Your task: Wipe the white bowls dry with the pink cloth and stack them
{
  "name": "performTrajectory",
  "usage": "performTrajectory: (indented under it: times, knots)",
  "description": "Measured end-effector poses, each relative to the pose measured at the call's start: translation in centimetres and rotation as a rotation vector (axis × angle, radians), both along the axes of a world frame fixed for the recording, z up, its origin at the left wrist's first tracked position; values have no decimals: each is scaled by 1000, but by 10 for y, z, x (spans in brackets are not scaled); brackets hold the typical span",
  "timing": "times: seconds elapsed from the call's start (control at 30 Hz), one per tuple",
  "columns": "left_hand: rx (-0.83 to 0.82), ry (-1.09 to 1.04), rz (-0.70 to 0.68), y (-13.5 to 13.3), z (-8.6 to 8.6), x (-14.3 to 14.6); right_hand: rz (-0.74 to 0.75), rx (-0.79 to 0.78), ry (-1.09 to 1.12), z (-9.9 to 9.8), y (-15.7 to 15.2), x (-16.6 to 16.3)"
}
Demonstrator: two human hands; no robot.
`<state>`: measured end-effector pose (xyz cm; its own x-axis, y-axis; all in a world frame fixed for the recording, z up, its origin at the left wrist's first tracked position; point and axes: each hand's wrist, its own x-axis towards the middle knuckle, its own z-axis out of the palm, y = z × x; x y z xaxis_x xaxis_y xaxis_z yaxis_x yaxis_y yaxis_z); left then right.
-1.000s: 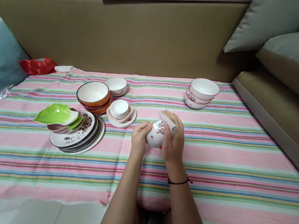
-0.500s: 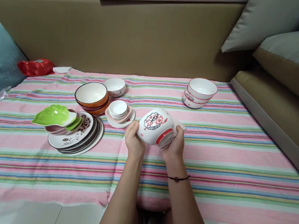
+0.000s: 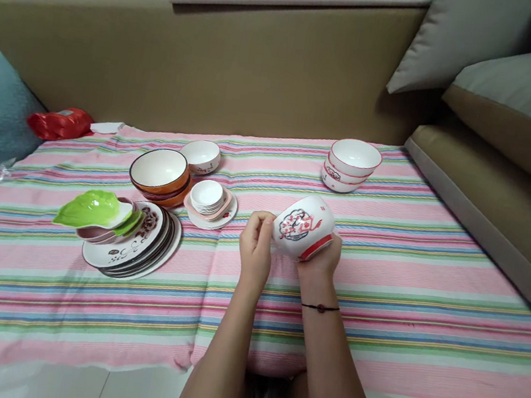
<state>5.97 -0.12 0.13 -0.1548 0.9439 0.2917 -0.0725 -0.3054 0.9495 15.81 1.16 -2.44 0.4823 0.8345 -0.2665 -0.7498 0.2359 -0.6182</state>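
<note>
A white bowl with a red pattern and a red foot ring (image 3: pixel 302 226) is held tilted above the striped cloth, its opening facing away from me. My left hand (image 3: pixel 256 248) grips its left rim with curled fingers. My right hand (image 3: pixel 322 261) cups it from below at the foot, fingers wrapped behind the bowl. No wiping cloth shows in my right hand now. A thin black bracelet circles my right wrist.
A stack of white red-rimmed bowls (image 3: pixel 352 164) stands at the back right. At the left are orange bowls (image 3: pixel 160 176), a small white bowl (image 3: pixel 201 156), saucers (image 3: pixel 208 198), a stack of plates (image 3: pixel 138 246) and a green leaf dish (image 3: pixel 91 209). A striped cloth (image 3: pixel 408 280) covers the surface; a sofa (image 3: pixel 497 187) borders it.
The bowl was turned over from rim-down against a pink cloth to tilted with its pattern facing me, and it shifted slightly right. My hands followed it.
</note>
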Motion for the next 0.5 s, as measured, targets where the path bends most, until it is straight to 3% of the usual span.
performTrajectory:
  times: [0.1, 0.23, 0.37, 0.5]
  knots:
    - [-107, -69, 98, 1, 2, 3, -51, -75, 28, 6, -4, -1]
    - [-312, -289, 258, 4, -1, -2, 41, -123, -93, 9, -4, -17]
    - [-229, -395, 247, 9, -3, -16, 139, -36, -296, 8, -4, -25]
    - [-161, -285, 181, 9, -1, -22, 120, 123, -697, 16, -14, -20]
